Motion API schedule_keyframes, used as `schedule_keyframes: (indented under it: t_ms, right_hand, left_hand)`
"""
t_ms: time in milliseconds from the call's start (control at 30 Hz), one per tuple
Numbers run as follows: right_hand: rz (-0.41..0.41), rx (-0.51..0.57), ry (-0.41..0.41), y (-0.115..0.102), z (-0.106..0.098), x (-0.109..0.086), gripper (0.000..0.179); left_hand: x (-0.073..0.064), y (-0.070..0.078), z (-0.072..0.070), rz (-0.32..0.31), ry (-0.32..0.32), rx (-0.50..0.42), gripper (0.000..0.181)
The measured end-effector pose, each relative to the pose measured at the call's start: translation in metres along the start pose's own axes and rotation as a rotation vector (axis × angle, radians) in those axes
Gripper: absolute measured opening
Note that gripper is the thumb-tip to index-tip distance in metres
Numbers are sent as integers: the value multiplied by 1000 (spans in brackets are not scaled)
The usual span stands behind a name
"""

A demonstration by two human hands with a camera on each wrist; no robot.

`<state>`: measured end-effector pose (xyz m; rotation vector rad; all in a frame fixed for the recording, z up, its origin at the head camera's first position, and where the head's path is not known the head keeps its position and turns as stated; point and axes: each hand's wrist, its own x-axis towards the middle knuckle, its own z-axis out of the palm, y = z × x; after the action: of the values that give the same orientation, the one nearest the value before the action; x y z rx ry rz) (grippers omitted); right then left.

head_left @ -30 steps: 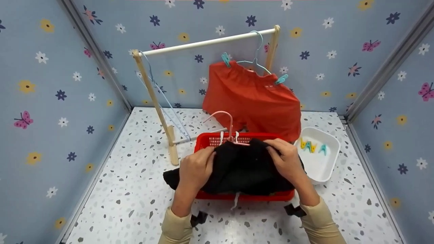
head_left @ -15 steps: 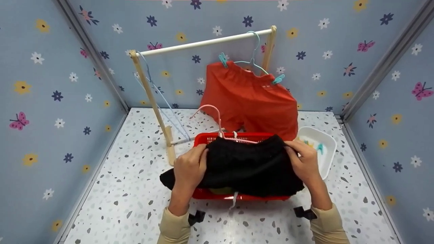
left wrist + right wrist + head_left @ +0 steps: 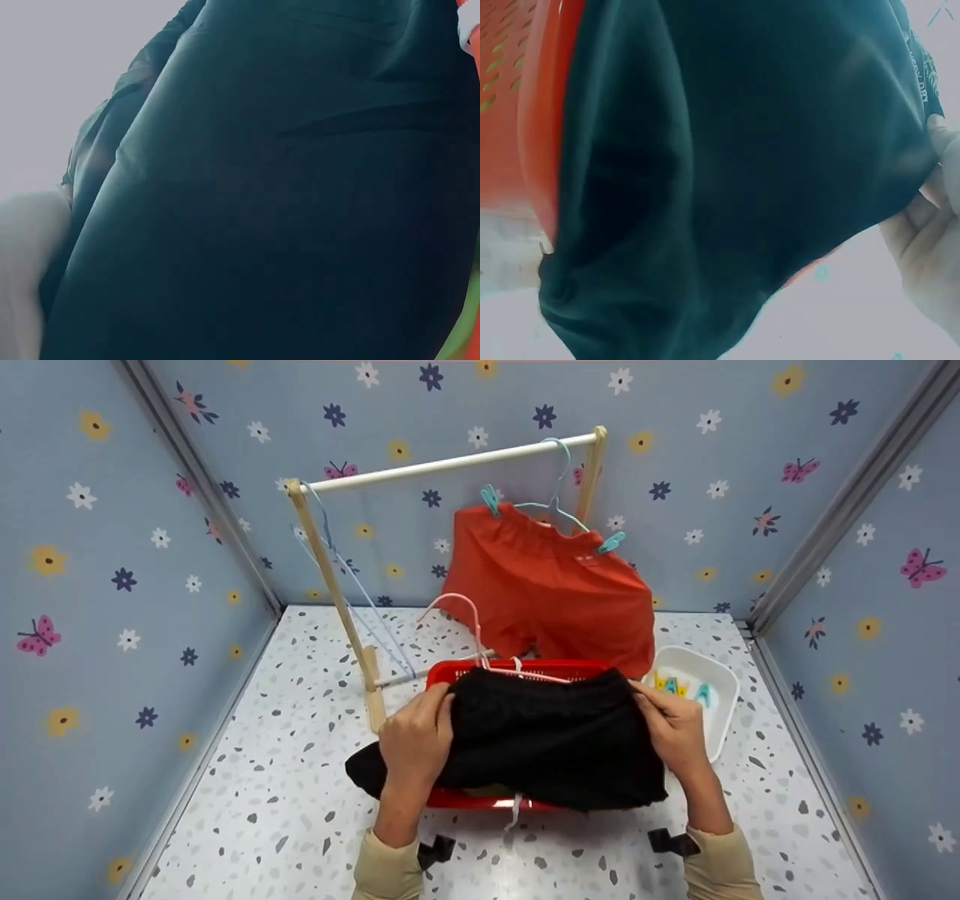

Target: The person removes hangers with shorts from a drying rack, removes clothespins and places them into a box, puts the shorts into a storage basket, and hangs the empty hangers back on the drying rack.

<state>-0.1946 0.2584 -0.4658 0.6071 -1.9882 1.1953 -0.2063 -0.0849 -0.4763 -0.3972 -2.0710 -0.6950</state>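
A pair of black shorts (image 3: 551,742) is stretched by its waistband between my two hands, over the red basket (image 3: 480,799). My left hand (image 3: 416,739) pinches the waistband's left corner, thumb towards the cloth. The right corner is gripped by my right hand (image 3: 675,731); in the right wrist view its fingers (image 3: 922,221) hold the edge beside a printed label (image 3: 922,82). A pink hanger (image 3: 478,630) stands at the waistband, its hook above the cloth and part of its bar showing along the top edge. The shorts hide the rest of it.
Behind stands a rack with a white rail (image 3: 450,465). Red shorts (image 3: 551,585) hang there from a light blue hanger with teal pegs (image 3: 489,500). Another blue hanger (image 3: 360,577) hangs at the left end. A white tray (image 3: 720,712) with several pegs is at right.
My right hand has moved right with its corner, so the black waistband is spread wider and flatter. The pink hanger's hook has shifted left. My left hand keeps its hold.
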Motion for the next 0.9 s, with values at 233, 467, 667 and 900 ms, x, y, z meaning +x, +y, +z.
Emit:
schedule_keyframes:
  t_ms: [233,467,667,900]
  right_hand:
    - [21,-49,29,-4,0,-5,30]
    - [50,-90,129,-10,-4,9,25]
    - [77,-106,173,-10,-6,14,20]
    - [89,-109,203,-14,2,2,20]
  left_hand:
    - [-3,0,-2,-35,66,45,15]
    - [10,8,1,-52,138,45,16]
    - [16,12,5,-62,209,43,16]
    - [6,10,3,-125,216,51,14]
